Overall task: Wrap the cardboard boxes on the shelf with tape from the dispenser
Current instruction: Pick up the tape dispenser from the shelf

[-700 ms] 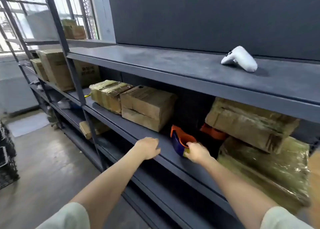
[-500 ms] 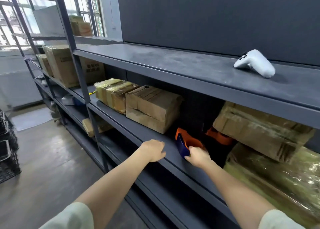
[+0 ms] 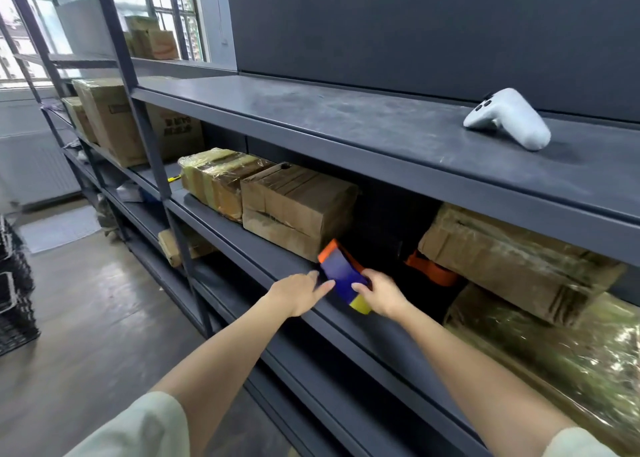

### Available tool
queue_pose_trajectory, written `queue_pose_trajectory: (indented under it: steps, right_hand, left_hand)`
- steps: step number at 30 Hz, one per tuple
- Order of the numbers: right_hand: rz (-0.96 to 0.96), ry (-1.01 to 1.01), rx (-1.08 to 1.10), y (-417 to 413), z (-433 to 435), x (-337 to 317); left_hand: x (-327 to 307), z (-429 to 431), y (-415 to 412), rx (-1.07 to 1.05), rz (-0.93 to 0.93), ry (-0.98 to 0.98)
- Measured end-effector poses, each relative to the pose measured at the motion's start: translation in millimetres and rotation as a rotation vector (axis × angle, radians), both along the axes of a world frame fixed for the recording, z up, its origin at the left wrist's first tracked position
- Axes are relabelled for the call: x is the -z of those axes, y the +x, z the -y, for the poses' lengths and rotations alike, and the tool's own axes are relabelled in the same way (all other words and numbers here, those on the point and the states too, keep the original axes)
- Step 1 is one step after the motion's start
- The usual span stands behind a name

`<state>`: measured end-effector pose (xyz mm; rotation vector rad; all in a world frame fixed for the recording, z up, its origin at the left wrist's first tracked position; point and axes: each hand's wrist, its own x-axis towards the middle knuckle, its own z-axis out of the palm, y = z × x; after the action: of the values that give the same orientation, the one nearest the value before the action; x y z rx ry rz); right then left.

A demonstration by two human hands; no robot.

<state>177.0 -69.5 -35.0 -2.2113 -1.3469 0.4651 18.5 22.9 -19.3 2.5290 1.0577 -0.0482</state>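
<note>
From my remote station I saw the right hand (image 3: 381,295) curled round the near end of the blue, orange and yellow plastic tape dispenser (image 3: 341,273), thumb on its blue face, holding it tilted just above the front lip of the dark grey metal middle shelf (image 3: 242,245). The left hand (image 3: 298,292) was open, palm down, with its fingers (image 3: 323,287) stretched straight toward the dispenser's left edge. I could not tell whether the tips actually touched it.

Just behind the dispenser's orange end sat a plain brown cardboard box (image 3: 298,211), and pressed against that box's left side was a second carton wrapped in clear shiny film (image 3: 218,176). To the right, across a dark gap, a worn brown taped box (image 3: 512,259) lay tilted on top of a large film-covered package (image 3: 554,352). An orange plastic piece (image 3: 433,271) showed at the lower left corner of the tilted box. I could not make out what it was.

On the dusty grey upper shelf (image 3: 346,117) a white plastic game controller (image 3: 509,119) lay well apart from both hands. More cartons stood on the far racks by the window.
</note>
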Motion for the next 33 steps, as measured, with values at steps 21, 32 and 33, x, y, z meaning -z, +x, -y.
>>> queue_pose_trajectory:
  steps: [21, 32, 33]
  right_hand:
    - [-0.21, 0.259, -0.502, -114.2, -40.0, -27.6]
    - [-0.507, 0.096, -0.726, -230.2, -91.9, -17.9]
    - [-0.522, 0.084, -0.734, -241.8, -99.7, -18.6]
  left_hand:
    - [-21.5, 12.4, -77.9, -0.99, 1.241, -0.638]
    - [-30.1, 6.7, -198.5, -1.231, 1.276, -0.509]
    - [-31.4, 3.8, -209.0, -1.244, 1.281, -0.49]
